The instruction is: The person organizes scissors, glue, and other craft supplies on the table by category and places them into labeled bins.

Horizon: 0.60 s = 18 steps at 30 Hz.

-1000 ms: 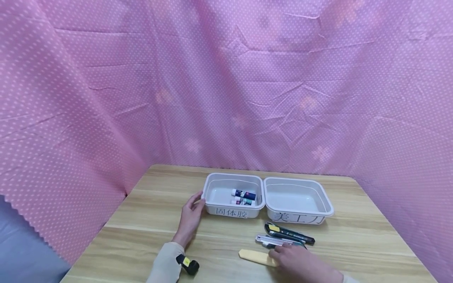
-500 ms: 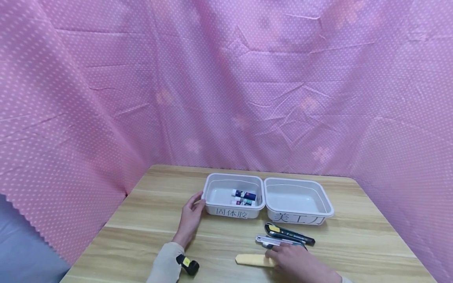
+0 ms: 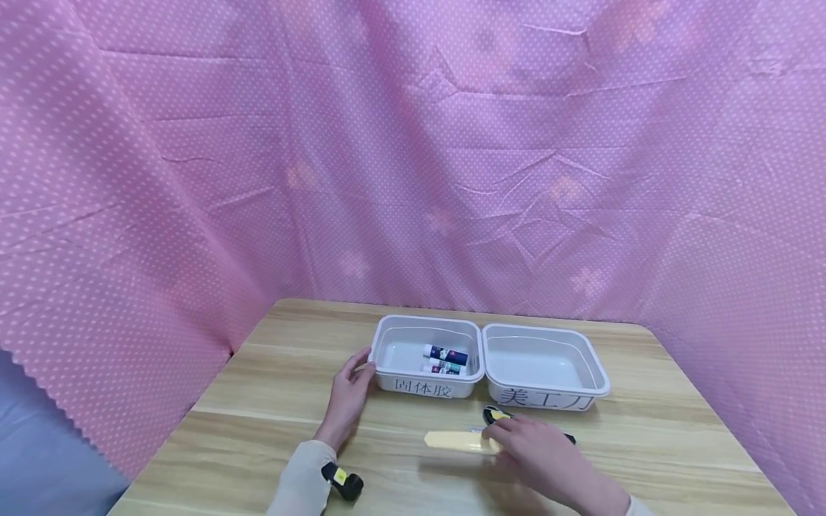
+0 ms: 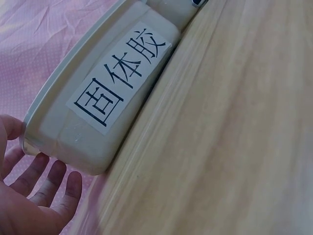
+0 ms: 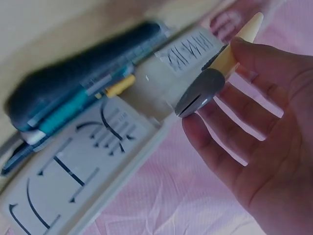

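Note:
My left hand (image 3: 348, 394) holds the left corner of a white plastic tub (image 4: 85, 147), thumb at the rim and fingertips against its side. Two glue sticks (image 3: 447, 355) lie inside that tub. My right hand (image 3: 545, 459) pinches a yellow utility knife (image 3: 454, 441) with a grey end (image 5: 203, 90), lifted above the table. Its blade does not show. Beneath and beyond this hand lie dark utility knives (image 5: 88, 73), partly hidden by it in the head view.
A second white tub (image 3: 603, 383), with nothing in it, stands right beside the first; both have printed labels on the front. The wooden table (image 3: 258, 423) runs back to a pink dotted curtain (image 3: 413, 179). A black strap with a camera (image 3: 345, 484) sits on the left wrist.
The right hand has raised the yellow utility knife off the table and moved it slightly forward, towards the tubs, now covering the other knives. The left hand stays at its tub.

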Motion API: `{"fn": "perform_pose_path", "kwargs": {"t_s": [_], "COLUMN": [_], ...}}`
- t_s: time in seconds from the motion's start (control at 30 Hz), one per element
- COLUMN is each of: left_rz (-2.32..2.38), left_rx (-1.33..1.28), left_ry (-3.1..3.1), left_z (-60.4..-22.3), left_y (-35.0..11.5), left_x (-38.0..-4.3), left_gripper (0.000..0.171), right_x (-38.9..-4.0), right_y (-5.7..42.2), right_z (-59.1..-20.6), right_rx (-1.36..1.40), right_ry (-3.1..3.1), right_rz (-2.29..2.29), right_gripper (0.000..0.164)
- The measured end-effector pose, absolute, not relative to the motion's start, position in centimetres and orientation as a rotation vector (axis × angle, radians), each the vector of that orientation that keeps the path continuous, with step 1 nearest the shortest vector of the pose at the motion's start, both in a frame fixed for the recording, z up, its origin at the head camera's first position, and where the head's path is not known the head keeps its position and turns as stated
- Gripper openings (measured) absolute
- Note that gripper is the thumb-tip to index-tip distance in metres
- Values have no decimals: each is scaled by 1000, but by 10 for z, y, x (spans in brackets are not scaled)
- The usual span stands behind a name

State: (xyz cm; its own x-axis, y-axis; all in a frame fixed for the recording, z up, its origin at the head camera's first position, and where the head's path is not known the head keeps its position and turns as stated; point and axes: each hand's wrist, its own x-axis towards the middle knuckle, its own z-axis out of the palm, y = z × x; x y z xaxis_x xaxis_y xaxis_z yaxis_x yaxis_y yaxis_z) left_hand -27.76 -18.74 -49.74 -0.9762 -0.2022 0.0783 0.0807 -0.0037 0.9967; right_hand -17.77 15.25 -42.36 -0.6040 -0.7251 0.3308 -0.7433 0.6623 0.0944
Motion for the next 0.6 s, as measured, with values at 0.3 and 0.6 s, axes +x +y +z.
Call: {"fn": "perform_pose_path", "kwargs": {"t_s": [0.3,0.6], "left_rz": [-2066,-2073], "left_rx": [149,149], "left_ry": [-2090,-2085], "left_z": [-498,-495], "left_y": [-187,-186], "left_x": [-277,-276], "left_gripper": [48,48], "right_x": [-193,-207], "right_y": [156,162], "right_z": [-403,-376], "right_rx": [1120,1024], "right_ry": [-2424,-2475], "right_rz": [136,194], "right_gripper": [30,31]}}
